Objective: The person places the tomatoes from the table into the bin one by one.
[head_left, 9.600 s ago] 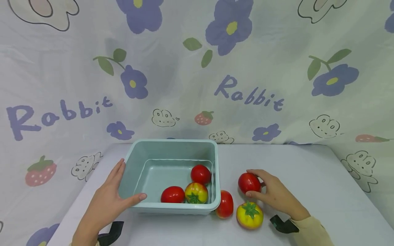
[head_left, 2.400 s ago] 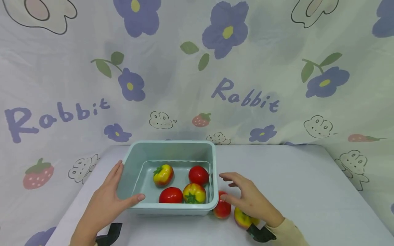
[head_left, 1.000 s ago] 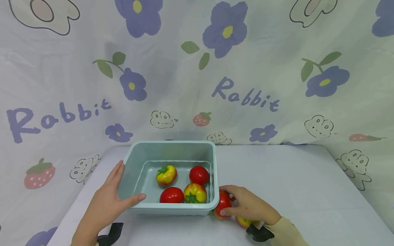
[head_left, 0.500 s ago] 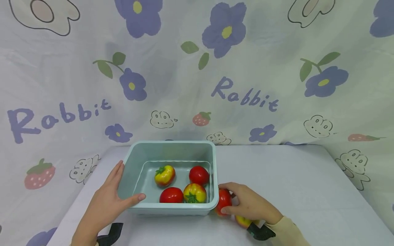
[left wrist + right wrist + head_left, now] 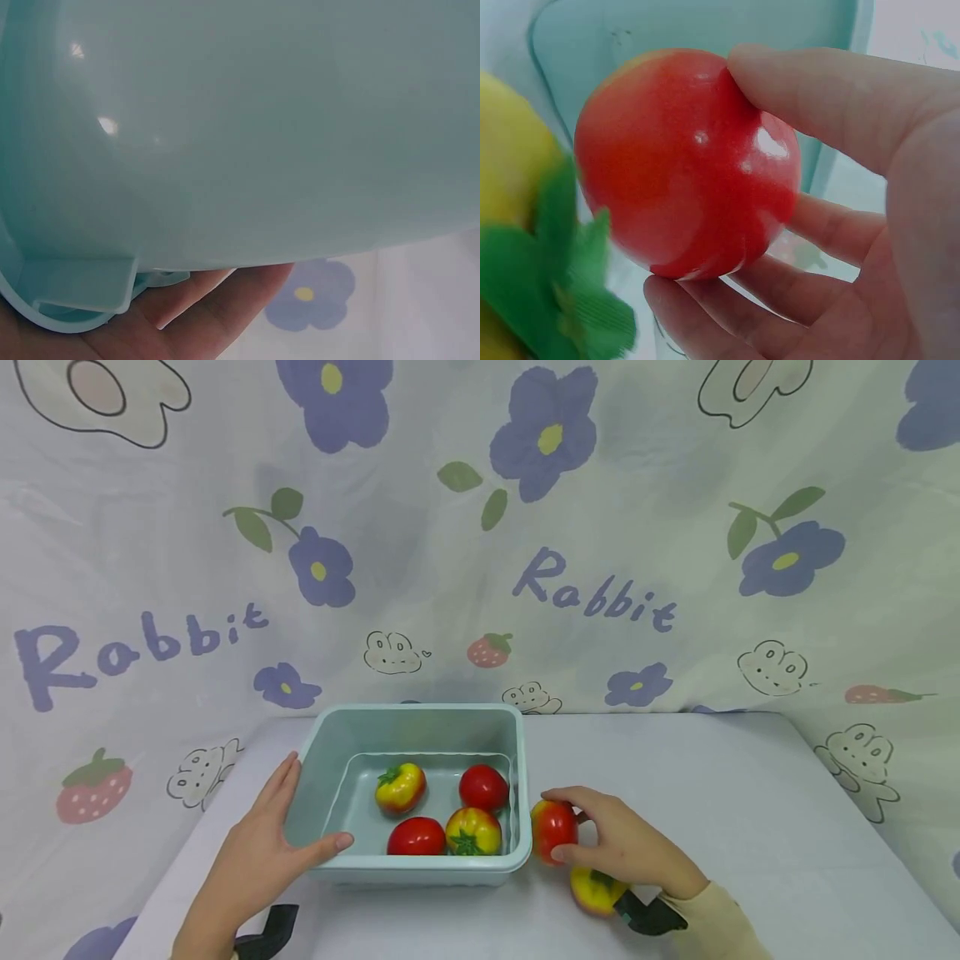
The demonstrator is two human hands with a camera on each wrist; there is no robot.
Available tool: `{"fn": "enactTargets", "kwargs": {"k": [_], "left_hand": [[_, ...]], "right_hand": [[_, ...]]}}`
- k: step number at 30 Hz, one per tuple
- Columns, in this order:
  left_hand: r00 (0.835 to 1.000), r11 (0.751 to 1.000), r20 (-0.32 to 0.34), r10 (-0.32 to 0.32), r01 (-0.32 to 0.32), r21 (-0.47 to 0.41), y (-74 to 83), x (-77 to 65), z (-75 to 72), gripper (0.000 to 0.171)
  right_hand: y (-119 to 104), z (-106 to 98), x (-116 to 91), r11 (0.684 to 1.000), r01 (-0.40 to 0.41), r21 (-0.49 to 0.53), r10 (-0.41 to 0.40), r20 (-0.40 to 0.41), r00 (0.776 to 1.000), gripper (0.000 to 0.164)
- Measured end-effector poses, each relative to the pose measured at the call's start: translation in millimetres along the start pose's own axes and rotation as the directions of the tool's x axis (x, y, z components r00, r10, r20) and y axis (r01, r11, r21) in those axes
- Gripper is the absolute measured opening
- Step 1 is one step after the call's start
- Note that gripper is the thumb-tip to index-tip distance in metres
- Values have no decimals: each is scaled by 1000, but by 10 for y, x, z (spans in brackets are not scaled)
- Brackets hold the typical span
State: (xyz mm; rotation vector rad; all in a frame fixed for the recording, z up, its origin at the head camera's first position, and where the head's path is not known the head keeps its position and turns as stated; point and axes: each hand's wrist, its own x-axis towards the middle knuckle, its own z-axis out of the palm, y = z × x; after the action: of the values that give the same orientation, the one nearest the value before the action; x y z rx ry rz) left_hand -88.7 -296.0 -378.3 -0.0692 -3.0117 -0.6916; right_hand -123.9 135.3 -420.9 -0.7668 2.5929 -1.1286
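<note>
My right hand [image 5: 626, 839] pinches a glossy red tomato [image 5: 555, 831] between thumb and fingers, just outside the right wall of a pale blue-green plastic bin [image 5: 427, 863]. In the right wrist view the same tomato [image 5: 682, 165] shows a yellowish patch. Below that hand, partly covered by it, a yellow tomato [image 5: 592, 892] with a green leafy top lies on the table. My left hand [image 5: 262, 847] rests against the bin's front left corner, fingers straight along the side and thumb over the front rim. The left wrist view shows its fingers [image 5: 225, 307] against the bin's outer wall [image 5: 262, 150].
Inside the bin lie two red tomatoes, one at the right [image 5: 483, 787] and one at the front [image 5: 416, 837], and two yellow-red ones, at the back [image 5: 401, 788] and front right [image 5: 473, 832]. A white table [image 5: 675, 777] meets a patterned cloth [image 5: 420, 568] behind.
Earlier, a yellow-red tomato came into the bin. My right hand then took hold of the red tomato beside the bin and has raised it slightly, away and to the right. My left hand stayed put.
</note>
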Motion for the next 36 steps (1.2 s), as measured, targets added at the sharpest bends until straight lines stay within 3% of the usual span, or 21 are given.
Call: {"fn": "enactTargets", "kwargs": {"k": [24,31,36], "left_hand": [[1000,1000,6,-9,9,0,-16,0,18,122],[1000,1000,-5,-2,2,-5,-8,-12,18,122],[1000,1000,0,-7,7,-3,-2,-10,11,122]], "right_hand": [[-25,-222,-83,1000,21,0,-21,-165,986,63],[-33,-245,-100,999,50,-3,-50,-235,971,65],[-58,-260,-119,995,97,-5,-93,-316,944,64]]}}
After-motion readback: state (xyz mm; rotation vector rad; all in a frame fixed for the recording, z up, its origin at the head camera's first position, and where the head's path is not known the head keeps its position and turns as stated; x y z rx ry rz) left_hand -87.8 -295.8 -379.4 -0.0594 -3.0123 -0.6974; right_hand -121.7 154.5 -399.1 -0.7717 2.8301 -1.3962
